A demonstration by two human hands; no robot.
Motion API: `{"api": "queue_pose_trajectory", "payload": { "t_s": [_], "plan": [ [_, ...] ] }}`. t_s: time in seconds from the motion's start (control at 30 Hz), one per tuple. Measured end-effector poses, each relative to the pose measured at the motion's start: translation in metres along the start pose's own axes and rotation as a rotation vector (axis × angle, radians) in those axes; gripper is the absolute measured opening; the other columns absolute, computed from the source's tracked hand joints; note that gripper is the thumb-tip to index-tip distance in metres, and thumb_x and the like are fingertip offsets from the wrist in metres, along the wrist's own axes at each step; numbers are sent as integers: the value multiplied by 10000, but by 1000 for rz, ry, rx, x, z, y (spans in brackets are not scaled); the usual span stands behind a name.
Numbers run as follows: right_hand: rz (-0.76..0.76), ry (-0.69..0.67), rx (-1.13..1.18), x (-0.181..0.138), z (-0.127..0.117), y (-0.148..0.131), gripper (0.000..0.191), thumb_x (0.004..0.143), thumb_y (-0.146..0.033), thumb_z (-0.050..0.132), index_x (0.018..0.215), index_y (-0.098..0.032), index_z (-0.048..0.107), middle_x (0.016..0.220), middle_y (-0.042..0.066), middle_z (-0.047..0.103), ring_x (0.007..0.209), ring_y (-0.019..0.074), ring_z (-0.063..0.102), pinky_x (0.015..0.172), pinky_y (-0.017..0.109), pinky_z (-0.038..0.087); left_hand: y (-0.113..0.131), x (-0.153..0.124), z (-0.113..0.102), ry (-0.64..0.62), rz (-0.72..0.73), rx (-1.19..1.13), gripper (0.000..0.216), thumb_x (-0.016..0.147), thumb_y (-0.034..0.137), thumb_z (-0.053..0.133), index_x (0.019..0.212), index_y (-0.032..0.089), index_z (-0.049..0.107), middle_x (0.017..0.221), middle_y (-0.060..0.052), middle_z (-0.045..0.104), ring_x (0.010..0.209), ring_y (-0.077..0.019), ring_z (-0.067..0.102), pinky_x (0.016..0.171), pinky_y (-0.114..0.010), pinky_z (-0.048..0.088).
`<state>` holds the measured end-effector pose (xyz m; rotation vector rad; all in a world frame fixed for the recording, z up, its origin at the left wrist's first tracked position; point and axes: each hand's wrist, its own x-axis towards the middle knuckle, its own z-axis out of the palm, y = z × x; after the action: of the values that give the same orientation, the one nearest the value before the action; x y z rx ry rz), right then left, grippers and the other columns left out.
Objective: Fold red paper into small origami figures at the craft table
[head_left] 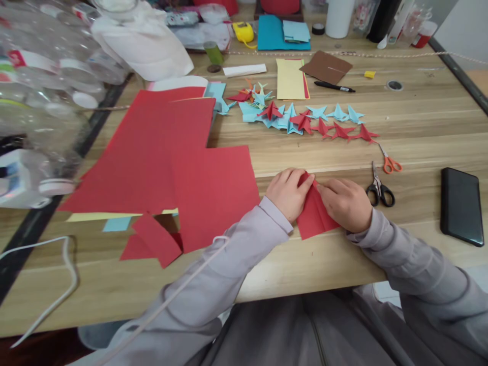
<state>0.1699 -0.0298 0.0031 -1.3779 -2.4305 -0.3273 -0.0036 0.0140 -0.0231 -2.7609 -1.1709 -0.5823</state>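
— What fills most of the view?
— A wooden tabletop (419, 127). Big red sheets (160, 152) overlap across its left half, with red offcuts (156, 241) towards the near edge.
— And the hands?
— They're at the middle of the front edge. The left hand (290, 193) and right hand (345, 203) sit side by side on a folded red paper (314, 218). Their fingers are curled, and the tips pinch and press its top corner. The paper lies flat on the wood, partly under both.
— What's to the right?
— A black phone (461, 206), well apart. Black-handled scissors (379, 190) lie just beside the right hand, with orange-handled scissors (389, 162) right behind them.
— Anything smaller?
— Little folded red and blue paper figures (305, 119) in a row farther back, and a black pen (334, 87).
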Motion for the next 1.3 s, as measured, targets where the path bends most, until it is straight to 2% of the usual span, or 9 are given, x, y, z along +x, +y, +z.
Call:
{"api": "queue_pose_trajectory", "payload": {
  "t_s": [0.2, 0.33, 0.47, 0.53, 0.73, 0.87, 1.03, 1.17, 1.3],
  "plan": [
    [-132, 24, 6, -3, -7, -3, 308, 923, -116, 400, 754, -137, 657, 703, 63, 615, 636, 155, 479, 590, 304, 355, -4, 0, -2, 14, 35, -21, 340, 942, 256, 373, 1157, 163, 620, 1123, -125, 652, 1047, -248, 569, 874, -395, 455],
    [-144, -8, 10, -3, -12, -7, 294, 912, -136, 433, 723, -149, 657, 699, 65, 620, 624, 162, 488, 570, 313, 376, -5, 0, -6, 0, 51, -49, 344, 940, 256, 372, 1147, 158, 629, 1112, -125, 666, 1051, -250, 580, 866, -398, 469],
    [-142, -43, 100, -5, -11, -5, 251, 907, -137, 447, 817, -131, 682, 933, 124, 677, 801, 208, 572, 668, 342, 480, -3, 1, -9, -30, -24, -65, 345, 947, 270, 373, 1165, 185, 625, 1240, -99, 627, 1078, -234, 579, 885, -390, 477],
    [-154, -42, 138, -6, -10, -4, 241, 899, -114, 450, 853, -115, 686, 1036, 149, 676, 894, 229, 591, 726, 358, 516, -3, 1, -10, -53, -13, -80, 344, 945, 244, 376, 1179, 185, 621, 1281, -88, 611, 1099, -238, 570, 897, -406, 477],
    [-177, 27, 190, -7, -9, -1, 200, 854, -72, 500, 840, -83, 699, 1023, 155, 708, 884, 245, 641, 741, 364, 571, -5, -1, -8, -61, 30, -92, 352, 936, 195, 389, 1197, 171, 623, 1255, -81, 636, 1124, -250, 558, 896, -435, 485],
    [-177, 22, 350, -6, -9, 5, 227, 875, -100, 488, 883, -127, 714, 1074, 110, 719, 929, 229, 659, 819, 388, 576, -7, -1, -6, -46, 46, -66, 342, 925, 217, 419, 1179, 160, 640, 1245, -58, 646, 1106, -262, 568, 875, -422, 495],
    [-59, -36, 541, -3, -11, 15, 256, 916, -172, 467, 1046, -163, 687, 1169, 106, 686, 1098, 220, 632, 924, 414, 543, -7, -1, -5, -58, 36, -90, 348, 928, 207, 415, 1204, 180, 624, 1256, -64, 638, 1129, -258, 554, 885, -438, 486],
    [-91, -54, 577, -4, -8, 21, 241, 900, -179, 495, 1026, -148, 699, 1158, 121, 690, 1131, 236, 619, 956, 439, 524, -9, -2, -5, -81, 39, -91, 359, 937, 219, 401, 1226, 181, 610, 1275, -67, 625, 1140, -260, 551, 895, -437, 481],
    [-84, -65, 586, -5, -6, 23, 230, 884, -176, 514, 1007, -170, 709, 1159, 105, 692, 1139, 240, 614, 949, 448, 525, -22, -1, -5, -141, 99, -124, 384, 951, 230, 376, 1288, 221, 559, 1311, -54, 600, 1192, -238, 524, 929, -429, 463]
  ]
}}
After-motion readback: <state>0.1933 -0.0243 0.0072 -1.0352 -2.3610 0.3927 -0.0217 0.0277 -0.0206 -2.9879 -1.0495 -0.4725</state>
